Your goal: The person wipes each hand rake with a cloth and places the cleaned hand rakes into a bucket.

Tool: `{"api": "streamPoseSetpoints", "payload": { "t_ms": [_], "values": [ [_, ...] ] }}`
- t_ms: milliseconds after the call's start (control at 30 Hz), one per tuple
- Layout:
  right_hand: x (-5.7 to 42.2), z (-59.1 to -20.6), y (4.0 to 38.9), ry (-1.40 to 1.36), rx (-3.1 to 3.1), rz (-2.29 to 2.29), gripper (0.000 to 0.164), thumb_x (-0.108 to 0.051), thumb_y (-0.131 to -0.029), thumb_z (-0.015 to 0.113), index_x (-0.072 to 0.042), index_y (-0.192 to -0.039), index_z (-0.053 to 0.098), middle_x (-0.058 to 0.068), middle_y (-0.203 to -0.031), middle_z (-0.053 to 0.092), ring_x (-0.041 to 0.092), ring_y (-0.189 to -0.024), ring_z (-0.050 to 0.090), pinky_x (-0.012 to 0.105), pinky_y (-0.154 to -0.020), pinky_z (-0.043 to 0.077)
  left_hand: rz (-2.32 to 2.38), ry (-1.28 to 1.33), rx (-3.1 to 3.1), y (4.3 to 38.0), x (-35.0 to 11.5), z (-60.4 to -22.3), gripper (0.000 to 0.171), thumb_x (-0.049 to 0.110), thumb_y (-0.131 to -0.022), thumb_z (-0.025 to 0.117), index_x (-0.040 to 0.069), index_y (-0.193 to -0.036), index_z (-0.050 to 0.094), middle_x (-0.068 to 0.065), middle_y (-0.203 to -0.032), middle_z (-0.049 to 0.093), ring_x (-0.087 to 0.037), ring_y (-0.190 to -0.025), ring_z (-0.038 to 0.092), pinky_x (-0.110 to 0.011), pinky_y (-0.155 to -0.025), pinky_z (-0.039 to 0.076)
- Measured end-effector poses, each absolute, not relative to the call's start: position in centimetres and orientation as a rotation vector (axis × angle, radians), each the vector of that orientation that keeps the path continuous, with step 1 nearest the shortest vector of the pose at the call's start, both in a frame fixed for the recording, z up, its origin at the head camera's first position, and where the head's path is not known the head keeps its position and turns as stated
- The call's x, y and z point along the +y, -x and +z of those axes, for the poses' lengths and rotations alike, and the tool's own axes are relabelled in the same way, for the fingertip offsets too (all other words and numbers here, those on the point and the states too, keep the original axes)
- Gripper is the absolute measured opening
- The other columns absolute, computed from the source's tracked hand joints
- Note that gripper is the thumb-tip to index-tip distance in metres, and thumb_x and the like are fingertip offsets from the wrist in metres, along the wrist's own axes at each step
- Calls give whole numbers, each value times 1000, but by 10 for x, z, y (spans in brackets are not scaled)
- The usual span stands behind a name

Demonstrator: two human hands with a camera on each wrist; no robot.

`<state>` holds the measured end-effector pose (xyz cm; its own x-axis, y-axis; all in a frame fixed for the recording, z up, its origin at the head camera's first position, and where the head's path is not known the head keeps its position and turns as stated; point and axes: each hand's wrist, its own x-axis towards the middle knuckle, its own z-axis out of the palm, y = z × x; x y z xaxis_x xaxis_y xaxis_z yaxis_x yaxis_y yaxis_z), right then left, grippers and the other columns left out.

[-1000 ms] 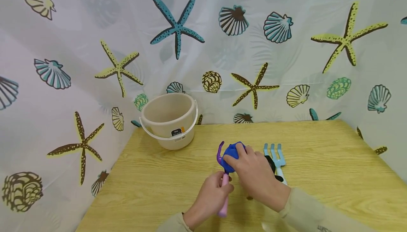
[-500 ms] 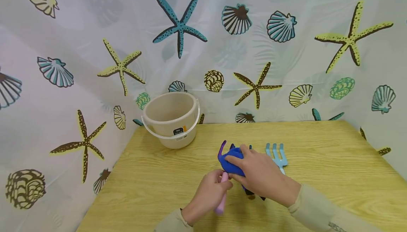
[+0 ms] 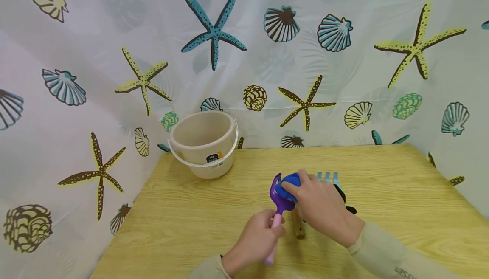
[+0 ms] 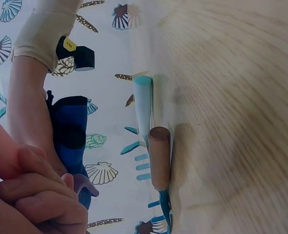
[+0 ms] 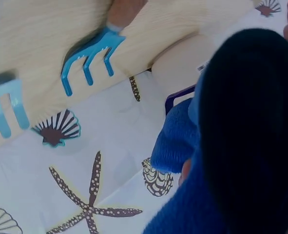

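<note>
My left hand (image 3: 259, 233) grips the pink handle of a purple hand rake (image 3: 283, 204), its head pointing away from me and tilted up off the table. My right hand (image 3: 322, 204) holds a bunched blue cloth (image 3: 291, 182) against the rake's tines, covering most of them. One curved purple tine shows left of the cloth. In the right wrist view the fuzzy blue cloth (image 5: 175, 134) fills much of the right side, dark where shaded. Beneath the hands lies a second rake with a brown handle (image 3: 299, 228) and teal tines (image 5: 92, 53).
A light blue rake (image 3: 327, 177) lies on the wooden table (image 3: 183, 228) right of the brown-handled one, partly hidden by my right arm. At the back left stands a beige bucket (image 3: 202, 160) with its white handle lowered. A shell-patterned curtain (image 3: 259, 62) encloses the table.
The purple rake's head has turned, so more of it shows. My right hand and the cloth have shifted slightly right along the tines. The brown handle below has come into sight.
</note>
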<state>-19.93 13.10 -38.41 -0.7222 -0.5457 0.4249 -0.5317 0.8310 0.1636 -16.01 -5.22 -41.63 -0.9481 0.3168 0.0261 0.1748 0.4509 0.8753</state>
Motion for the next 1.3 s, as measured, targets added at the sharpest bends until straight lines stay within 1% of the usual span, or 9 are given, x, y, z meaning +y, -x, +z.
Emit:
{"api": "streamPoseSetpoints", "payload": {
  "t_ms": [167,367,533,633,733,867,967,1133,1300],
  "values": [
    [132,-385,203,-771,-2508,-122,47,-19,-71,76,-19,-117,66,23,-103,56,37,-80,58,44,-47,57,1526,-402,2551,160,-50,-414,14,17,-80,62,13,-93,65,2,-71,57,-11,-57,51,-28,-52,45],
    [138,-383,207,-764,-2437,-232,44,-18,-72,77,-16,-114,65,26,-105,55,38,-80,58,45,-50,57,1599,-344,2473,161,-50,-412,19,20,-79,63,10,-95,66,-2,-74,59,-13,-59,52,-30,-52,45],
    [146,-378,211,-738,-2411,-120,44,-10,-72,73,-19,-115,66,26,-105,57,39,-80,59,45,-48,57,1617,-323,2442,160,-51,-414,22,19,-81,62,8,-99,66,-3,-77,60,-14,-63,52,-30,-55,46],
    [142,-376,213,-762,-2401,-56,47,-10,-71,73,-19,-117,65,27,-106,57,40,-84,58,48,-51,57,1601,-331,2455,159,-50,-413,23,19,-80,62,10,-101,65,-2,-77,60,-14,-63,52,-31,-55,46],
    [135,-376,214,-772,-2404,-82,48,-14,-71,75,-18,-118,65,28,-109,56,41,-85,57,48,-54,58,1577,-330,2462,159,-48,-412,23,19,-80,63,11,-101,66,-2,-76,59,-14,-62,52,-31,-55,46],
    [127,-378,211,-791,-2408,-157,57,-24,-64,85,-17,-116,64,28,-109,55,41,-85,56,47,-55,58,1551,-329,2481,158,-47,-411,22,18,-79,64,12,-100,66,-1,-73,59,-14,-59,52,-30,-52,46],
    [121,-380,208,-840,-2394,-187,60,-30,-61,88,-16,-113,62,26,-105,54,41,-84,55,48,-57,58,1523,-354,2529,158,-47,-412,20,15,-77,63,12,-97,66,1,-69,59,-12,-56,52,-29,-50,46],
    [114,-381,200,-909,-2383,-177,48,-27,-68,84,-17,-110,62,23,-101,53,38,-83,55,44,-54,57,1480,-365,2566,162,-49,-411,18,16,-76,63,13,-93,66,3,-67,58,-11,-53,51,-28,-48,44],
    [111,-377,191,-948,-2422,-158,46,-19,-69,81,-19,-111,64,20,-100,53,35,-81,53,40,-50,55,1456,-374,2585,163,-51,-411,14,16,-77,63,14,-90,67,4,-64,57,-10,-51,50,-26,-47,42]
  ]
}}
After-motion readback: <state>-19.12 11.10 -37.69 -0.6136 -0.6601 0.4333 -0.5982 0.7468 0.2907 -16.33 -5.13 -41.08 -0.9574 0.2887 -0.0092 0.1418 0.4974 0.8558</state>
